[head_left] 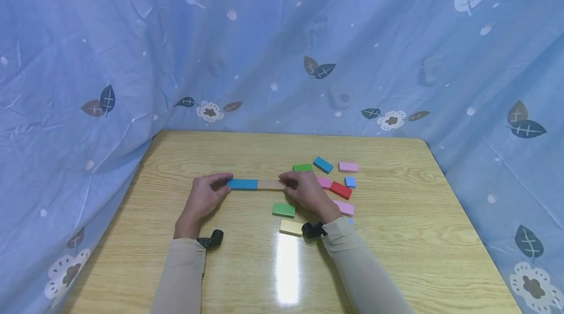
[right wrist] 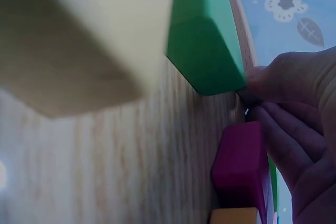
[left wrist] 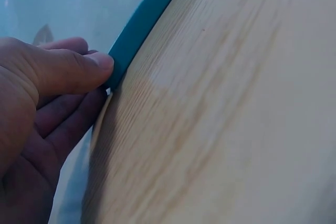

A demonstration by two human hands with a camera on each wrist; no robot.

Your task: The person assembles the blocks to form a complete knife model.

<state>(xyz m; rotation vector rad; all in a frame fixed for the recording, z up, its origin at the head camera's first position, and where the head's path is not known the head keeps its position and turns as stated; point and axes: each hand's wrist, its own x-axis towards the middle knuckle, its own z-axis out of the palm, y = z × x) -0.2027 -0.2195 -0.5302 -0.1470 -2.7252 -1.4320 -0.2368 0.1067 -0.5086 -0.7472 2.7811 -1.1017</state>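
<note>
Blue block (head_left: 242,184) and tan block (head_left: 270,185) lie end to end on the table (head_left: 240,275), forming 1 straight row. Your left hand (head_left: 204,197) pinches the blue block's outer end between thumb and fingers; your right hand (head_left: 310,192) pinches the tan block's outer end likewise. Holding the 2 outer ends probably keeps the row aligned and leaves the joint free of fingers. The nearer green block (head_left: 284,210) and the yellow block (head_left: 291,228) lie on your side of the row, apart from it; the red block (head_left: 341,190) lies to the right of your right hand. This spacing probably leaves the row undisturbed. Pose: your left forearm (head_left: 180,275) reaches almost straight forward, with the hand turned inward. Your right forearm (head_left: 361,267) slants forward and leftward, with the hand partly hiding a pink block (head_left: 324,183).
</note>
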